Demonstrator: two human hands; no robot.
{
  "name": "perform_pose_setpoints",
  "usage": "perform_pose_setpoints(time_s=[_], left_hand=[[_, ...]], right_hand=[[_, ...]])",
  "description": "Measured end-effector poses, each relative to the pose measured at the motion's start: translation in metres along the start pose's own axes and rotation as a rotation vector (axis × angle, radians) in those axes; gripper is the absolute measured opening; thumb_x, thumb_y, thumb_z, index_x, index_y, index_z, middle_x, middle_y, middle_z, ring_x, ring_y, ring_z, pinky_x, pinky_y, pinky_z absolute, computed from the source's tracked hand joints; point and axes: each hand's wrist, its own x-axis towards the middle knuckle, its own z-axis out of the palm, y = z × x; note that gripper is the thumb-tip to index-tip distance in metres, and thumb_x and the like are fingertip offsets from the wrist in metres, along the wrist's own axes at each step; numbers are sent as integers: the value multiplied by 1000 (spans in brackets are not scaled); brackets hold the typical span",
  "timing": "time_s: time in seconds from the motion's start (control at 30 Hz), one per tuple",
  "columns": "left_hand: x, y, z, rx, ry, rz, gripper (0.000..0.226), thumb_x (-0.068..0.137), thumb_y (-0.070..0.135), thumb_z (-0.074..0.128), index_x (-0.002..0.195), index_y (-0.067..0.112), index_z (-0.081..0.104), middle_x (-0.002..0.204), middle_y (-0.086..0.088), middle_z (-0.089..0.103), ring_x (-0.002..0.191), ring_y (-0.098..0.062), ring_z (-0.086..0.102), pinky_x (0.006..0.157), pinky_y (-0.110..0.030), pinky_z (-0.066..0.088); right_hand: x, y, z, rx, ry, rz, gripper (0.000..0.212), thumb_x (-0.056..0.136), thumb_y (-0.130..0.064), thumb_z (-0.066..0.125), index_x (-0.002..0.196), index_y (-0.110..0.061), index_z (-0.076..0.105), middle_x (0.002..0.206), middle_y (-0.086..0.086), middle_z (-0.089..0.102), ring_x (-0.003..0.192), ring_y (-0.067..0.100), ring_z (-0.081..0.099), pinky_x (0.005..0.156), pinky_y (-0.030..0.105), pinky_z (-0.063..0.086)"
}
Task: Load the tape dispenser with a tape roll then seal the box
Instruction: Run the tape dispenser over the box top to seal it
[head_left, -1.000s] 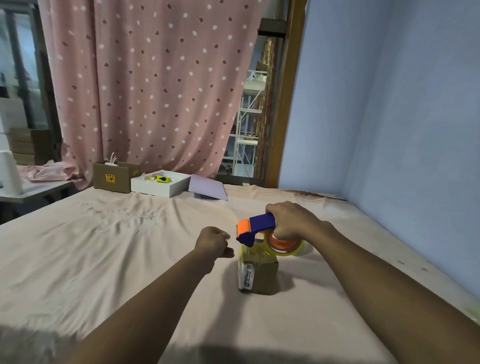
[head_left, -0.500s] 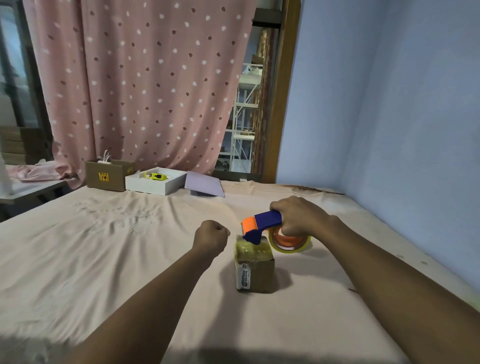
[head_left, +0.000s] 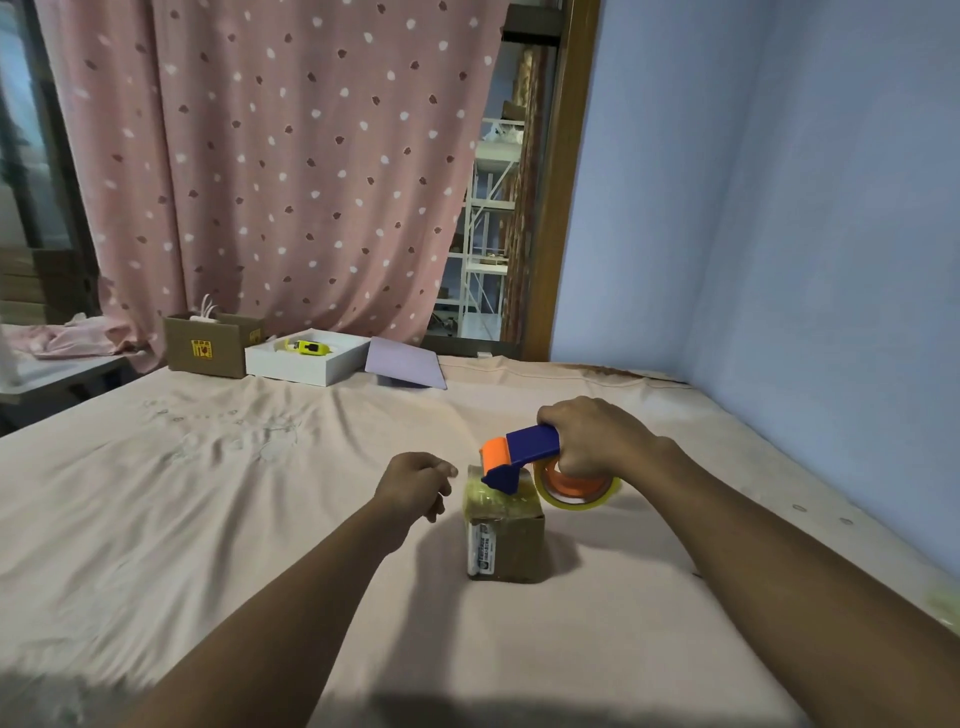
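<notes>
While the right hand (head_left: 597, 441) wraps closed around the handle of the blue and orange tape dispenser (head_left: 519, 457), its orange nose sits at the far right corner of the small cardboard box (head_left: 504, 530), touching or just above the top; which of the 2 cannot be told. The tape roll (head_left: 579, 491) is already mounted, hanging under the hand and off the box's right side at about 3 o'clock from the box top. Glossy tape (head_left: 493, 501) already shows across the top of the box, so I judge the sealing to be well along.

From the grip, the box lies at about 8 o'clock, below and to the left, and the dispenser's long axis runs from the hand at 3 o'clock toward the nose at 9 o'clock. Any further pull would need the nose pressed onto the top and drawn along that line. The left hand (head_left: 415, 486) is curled loosely, holding nothing, just beside the box's left edge at 9 o'clock and not touching it. Being the nearer free hand, it looks best placed to brace the light box on the soft pink sheet (head_left: 208, 519), where it could otherwise slide or tip.
</notes>
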Motion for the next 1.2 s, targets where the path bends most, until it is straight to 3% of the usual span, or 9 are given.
perform_pose_setpoints(time_s=[0.47,0.53,0.7,0.77,0.83,0.97,1.1,1.2], left_hand=[[-4,-33,22,-257,56,-121,19,93,-1,52,90,-4,70,73,-10,61,45,-18,41,46,-25,35],[-7,-36,30,-283,97,-146,14,89,-2,53,89,3,67,72,-10,62,45,-17,42,43,-22,33],[-8,-42,43,-223,218,-44,10,87,16,64,96,13,62,77,-9,69,56,-20,54,55,-30,43],[-8,-42,44,-224,253,-98,15,83,25,69,91,13,63,79,-9,68,59,-23,56,59,-32,46],[-4,-39,41,-360,233,-234,16,79,20,71,84,6,64,73,-11,61,59,-26,51,59,-33,46],[0,-32,43,-598,132,-432,3,79,0,62,82,0,62,69,-15,54,65,-32,53,68,-39,49],[6,-25,41,-596,161,-413,11,93,2,50,83,5,54,68,-14,48,59,-26,45,60,-34,42],[17,-14,44,-443,178,-305,12,93,7,45,87,6,56,85,-14,52,74,-26,46,62,-34,40]], right_hand=[[1,-1,5,-31,-11,-35,65,75,-36,78,134,-29,50,124,-1,64,107,23,58,81,34,55],[2,-1,5,-36,-7,-37,62,76,-35,77,132,-29,51,123,-1,64,105,22,58,80,33,55],[4,-1,8,-17,-13,-22,64,74,-34,78,132,-30,51,122,-1,64,103,22,58,80,33,55],[5,-1,9,-16,-17,-12,65,74,-33,79,132,-30,50,123,-1,64,102,22,58,80,34,55],[5,-2,9,-23,-17,-14,64,75,-33,78,133,-29,50,122,0,64,102,22,58,80,35,55],[6,-3,8,-32,-10,-22,62,76,-31,77,132,-28,50,121,0,64,98,18,54,76,32,51],[4,-3,9,-15,-24,-6,66,74,-32,79,133,-29,49,122,0,64,101,21,56,78,33,54],[5,-5,8,-9,-18,-8,66,75,-33,79,133,-28,49,122,1,63,102,22,57,76,32,52]])
